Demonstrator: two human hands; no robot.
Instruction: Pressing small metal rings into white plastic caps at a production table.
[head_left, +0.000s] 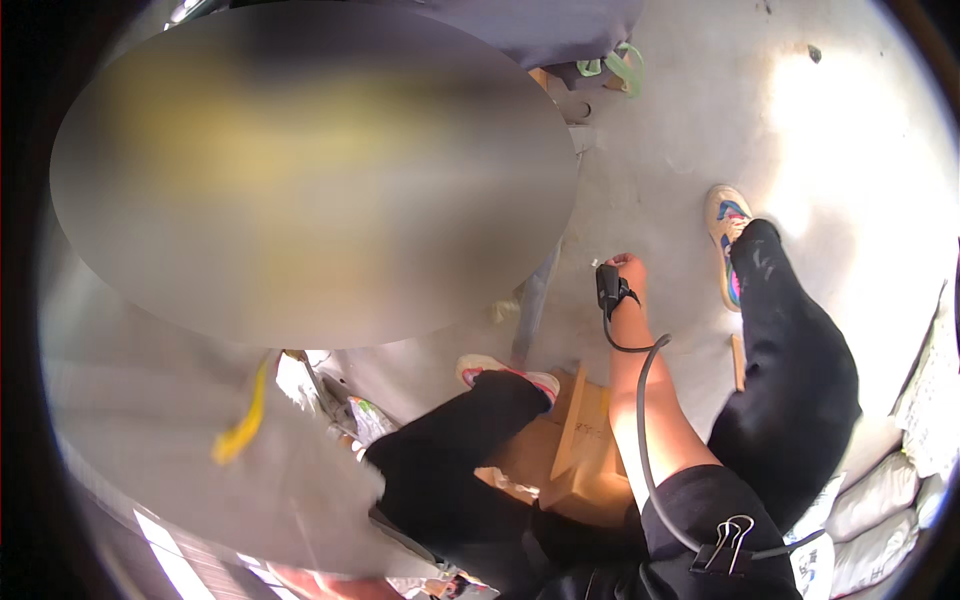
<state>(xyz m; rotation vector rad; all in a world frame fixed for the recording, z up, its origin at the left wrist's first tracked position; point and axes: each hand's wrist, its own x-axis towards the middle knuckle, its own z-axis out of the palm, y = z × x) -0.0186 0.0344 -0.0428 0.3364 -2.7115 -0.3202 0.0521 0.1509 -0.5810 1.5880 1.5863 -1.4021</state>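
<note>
My right hand (pixel 628 266) is held out over the floor between my knees, its fingers curled in. Whether it holds anything is hidden. A black device (pixel 608 287) is strapped at its wrist, with a cable running up the arm. Below that forearm stands an open brown cardboard box (pixel 585 430), partly hidden by my legs. Of my left arm, only a bare stretch (pixel 335 583) shows at the lower edge; the hand itself is out of sight. A yellow strip (pixel 242 428) lies on the pale grey surface (pixel 180 380) at the left.
A large blurred oval hides the upper left. White sacks (pixel 880 500) are piled at the lower right. A green looped strap (pixel 628 68) hangs at the top. My shoes (pixel 727 240) rest on the grey floor (pixel 670 170). Crumpled plastic (pixel 370 420) lies by my left knee.
</note>
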